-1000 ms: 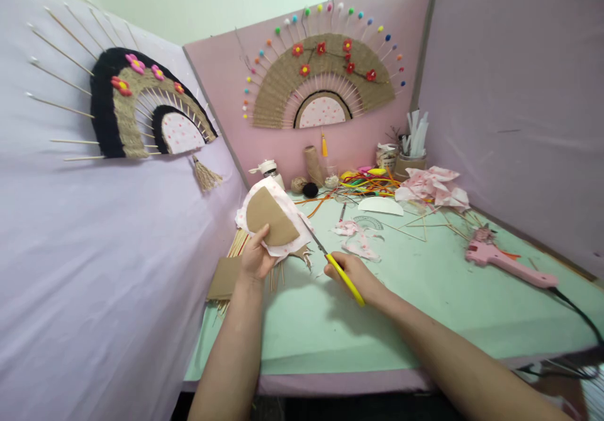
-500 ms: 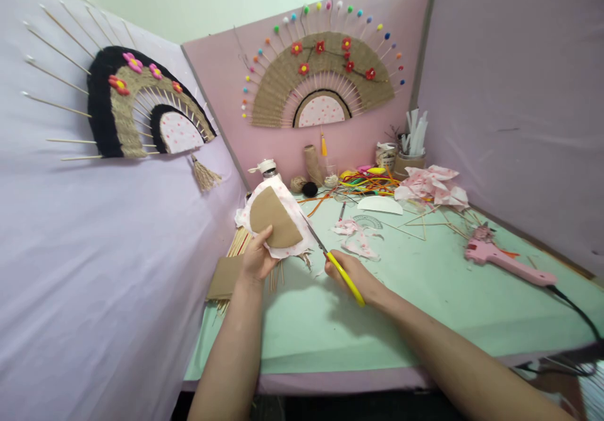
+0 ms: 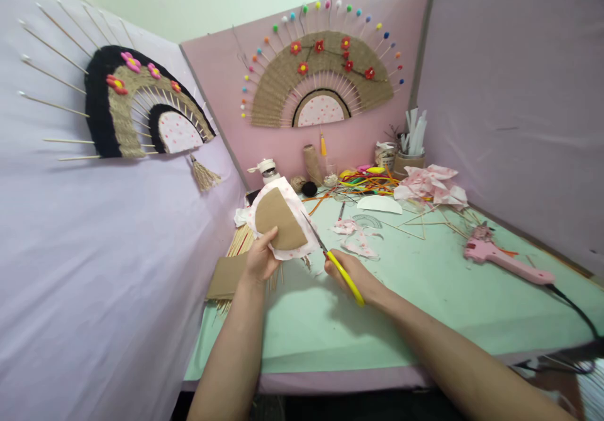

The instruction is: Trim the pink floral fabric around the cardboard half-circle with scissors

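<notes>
My left hand [image 3: 263,256] grips a brown half-round piece of cardboard [image 3: 280,219] by its lower edge, thumb on top. Behind the cardboard lies pink-spotted white fabric [image 3: 298,210], which sticks out past its edges as a margin. In my right hand [image 3: 352,274] is a pair of scissors [image 3: 343,271] with yellow handles. The scissor blades point up and left, close to the right edge of the fabric. Both pieces are held up above the green tabletop.
A pink glue gun [image 3: 507,260] with a black cord lies at right. Fabric scraps [image 3: 361,245], a white half-round piece [image 3: 380,204] and crumpled spotted fabric [image 3: 431,185] are farther back. Sticks and a cardboard sheet [image 3: 226,276] lie at left. Decorated fans [image 3: 325,62] hang on the walls.
The cardboard and fabric in my left hand have shifted slightly right and turned a little, bringing the fabric edge closer along the scissors. The right hand has barely moved.
</notes>
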`<state>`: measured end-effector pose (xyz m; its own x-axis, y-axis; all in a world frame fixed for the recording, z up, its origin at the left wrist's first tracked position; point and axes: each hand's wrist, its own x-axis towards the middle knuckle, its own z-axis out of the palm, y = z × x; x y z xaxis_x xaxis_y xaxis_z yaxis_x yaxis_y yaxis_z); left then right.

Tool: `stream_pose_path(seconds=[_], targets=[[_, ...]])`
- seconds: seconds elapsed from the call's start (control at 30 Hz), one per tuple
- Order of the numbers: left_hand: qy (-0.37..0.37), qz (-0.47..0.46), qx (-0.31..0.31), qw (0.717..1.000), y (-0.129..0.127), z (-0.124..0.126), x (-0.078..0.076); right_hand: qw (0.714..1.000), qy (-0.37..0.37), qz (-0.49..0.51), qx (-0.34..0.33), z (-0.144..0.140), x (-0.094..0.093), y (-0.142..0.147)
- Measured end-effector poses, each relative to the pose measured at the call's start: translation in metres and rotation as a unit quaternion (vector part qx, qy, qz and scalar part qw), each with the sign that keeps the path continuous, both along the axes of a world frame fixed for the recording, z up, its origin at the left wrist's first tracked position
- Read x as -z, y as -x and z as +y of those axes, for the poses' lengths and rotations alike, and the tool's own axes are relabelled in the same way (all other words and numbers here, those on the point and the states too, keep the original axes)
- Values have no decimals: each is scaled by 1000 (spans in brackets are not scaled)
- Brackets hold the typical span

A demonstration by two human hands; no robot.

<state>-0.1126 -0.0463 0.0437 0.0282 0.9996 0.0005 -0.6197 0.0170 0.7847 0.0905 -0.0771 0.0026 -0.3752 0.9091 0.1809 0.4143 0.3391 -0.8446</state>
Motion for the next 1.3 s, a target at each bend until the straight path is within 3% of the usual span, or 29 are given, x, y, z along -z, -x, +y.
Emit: stream_pose_path(seconds=[0.4,0.77,1.3], targets=[[0,-17,-6,1000,-3,0,-1,999,29,28,11,0,-2,0],[-8,-7,-10,1000,-3,1,2,1000,3,14,-16,-3,-5,-1],[3,-18,-1,1000,-4,0,1,1000,5,27,6,-2,1,0]])
